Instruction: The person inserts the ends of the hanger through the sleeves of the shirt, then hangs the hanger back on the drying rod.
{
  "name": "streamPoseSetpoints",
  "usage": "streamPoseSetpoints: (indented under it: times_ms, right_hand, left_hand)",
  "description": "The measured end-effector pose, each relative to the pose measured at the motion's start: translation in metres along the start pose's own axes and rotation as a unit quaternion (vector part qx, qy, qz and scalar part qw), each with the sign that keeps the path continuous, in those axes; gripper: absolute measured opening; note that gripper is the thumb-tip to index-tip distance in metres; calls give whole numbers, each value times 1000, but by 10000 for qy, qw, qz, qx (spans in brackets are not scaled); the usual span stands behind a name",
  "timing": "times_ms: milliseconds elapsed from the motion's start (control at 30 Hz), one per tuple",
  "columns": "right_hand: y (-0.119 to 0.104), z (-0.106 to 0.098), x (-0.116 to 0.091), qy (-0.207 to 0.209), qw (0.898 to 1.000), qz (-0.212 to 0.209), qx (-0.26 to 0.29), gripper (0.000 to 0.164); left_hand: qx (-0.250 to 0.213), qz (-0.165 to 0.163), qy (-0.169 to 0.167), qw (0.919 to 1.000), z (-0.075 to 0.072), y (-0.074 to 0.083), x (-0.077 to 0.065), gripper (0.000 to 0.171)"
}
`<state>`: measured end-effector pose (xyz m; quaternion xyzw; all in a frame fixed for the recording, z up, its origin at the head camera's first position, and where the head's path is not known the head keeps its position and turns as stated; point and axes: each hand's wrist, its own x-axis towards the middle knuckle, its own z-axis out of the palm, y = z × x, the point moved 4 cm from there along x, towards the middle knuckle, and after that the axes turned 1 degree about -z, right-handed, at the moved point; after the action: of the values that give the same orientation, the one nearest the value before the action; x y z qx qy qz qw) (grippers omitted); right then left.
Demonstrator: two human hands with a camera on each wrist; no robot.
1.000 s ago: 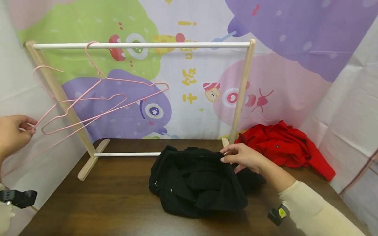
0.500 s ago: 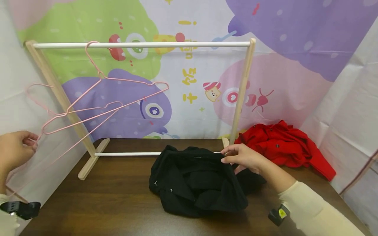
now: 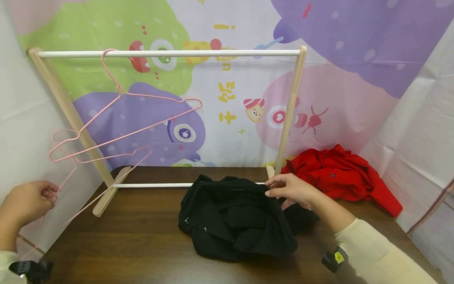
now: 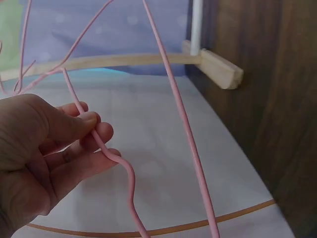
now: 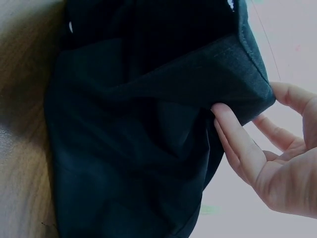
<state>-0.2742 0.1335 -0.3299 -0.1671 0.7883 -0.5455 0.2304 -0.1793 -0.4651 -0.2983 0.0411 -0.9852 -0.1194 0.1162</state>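
At the left of the head view, my left hand (image 3: pixel 30 203) pinches one shoulder of a pink wire hanger (image 3: pixel 106 157). The left wrist view shows thumb and fingers around that hanger's wire (image 4: pixel 130 173). A black garment (image 3: pixel 237 221) lies bunched on the table, its opening facing up. My right hand (image 3: pixel 294 192) pinches the far right edge of that opening. Up close in the right wrist view, the black cloth (image 5: pixel 124 163) spreads away from the fingers, with the thumb on one side of the edge. What the garment is, I cannot tell.
A wooden rack with a white top rail (image 3: pixel 213 53) stands at the back of the brown table (image 3: pixel 134 236). Another pink hanger (image 3: pixel 159 125) hangs from the rail, in front of the left post. Behind the right post lies a crumpled red garment (image 3: pixel 337 175).
My left hand has come down and slightly right with the hanger, which now sits lower than the hanging one. The right hand and black garment have stayed in place.
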Motion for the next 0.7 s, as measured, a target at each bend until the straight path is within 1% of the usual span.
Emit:
streamPoseSetpoints:
  times_ms: [133, 267, 400, 533, 633, 700]
  right_hand:
    - [0, 0, -1, 27, 10000, -16, -1, 41]
    - [-1, -1, -1, 101, 9999, -36, -39, 41]
    - [-1, -1, -1, 162, 9998, -60, -46, 41]
    - [0, -1, -1, 153, 9998, -86, -9, 41]
    - [1, -1, 0, 128, 9999, -91, 21, 41]
    - [2, -2, 0, 127, 9999, -90, 32, 41]
  left_hand:
    - [-304, 133, -476, 9983, 11, 6, -5, 33]
    - [-497, 238, -697, 9960, 19, 13, -10, 32]
    - [-606, 319, -807, 9944, 25, 20, -16, 29]
    - [-664, 388, -877, 9932, 30, 25, -19, 28]
    - [-721, 473, -862, 9925, 34, 28, -18, 29]
    - [-720, 589, -825, 9922, 37, 30, -17, 29]
